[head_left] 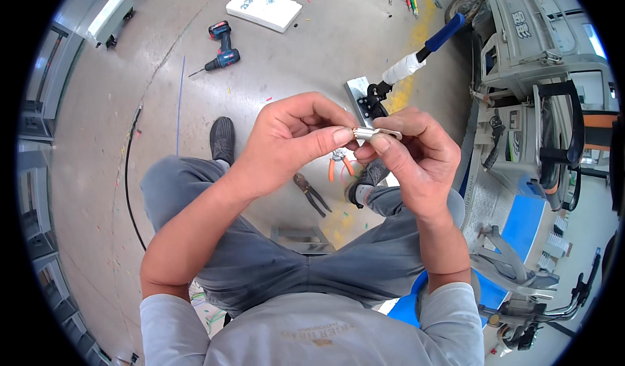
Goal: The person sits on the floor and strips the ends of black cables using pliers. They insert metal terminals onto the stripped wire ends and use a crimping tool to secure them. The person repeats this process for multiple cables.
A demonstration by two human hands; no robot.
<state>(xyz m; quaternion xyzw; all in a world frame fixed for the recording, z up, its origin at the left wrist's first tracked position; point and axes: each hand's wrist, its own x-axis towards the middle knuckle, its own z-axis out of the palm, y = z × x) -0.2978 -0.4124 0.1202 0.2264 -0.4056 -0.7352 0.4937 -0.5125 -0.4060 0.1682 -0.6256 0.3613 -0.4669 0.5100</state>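
Though small, metal lug [365, 133] between hands [286, 135] [422, 161]

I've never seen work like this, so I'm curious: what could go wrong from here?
The small metal cable lug is pinched in the right hand, so it might slip. Copper-coloured strands at its left end, against the left hand, could prick bare skin. Dark-handled pliers lying on the floor might be tripped over.

Faint tan lettering crosses the grey shirt [312, 330]. Large pale characters stand on the grey vehicle [514, 56] at right, smaller lettering lower down. Print on the white box [273, 15] is too small to read.
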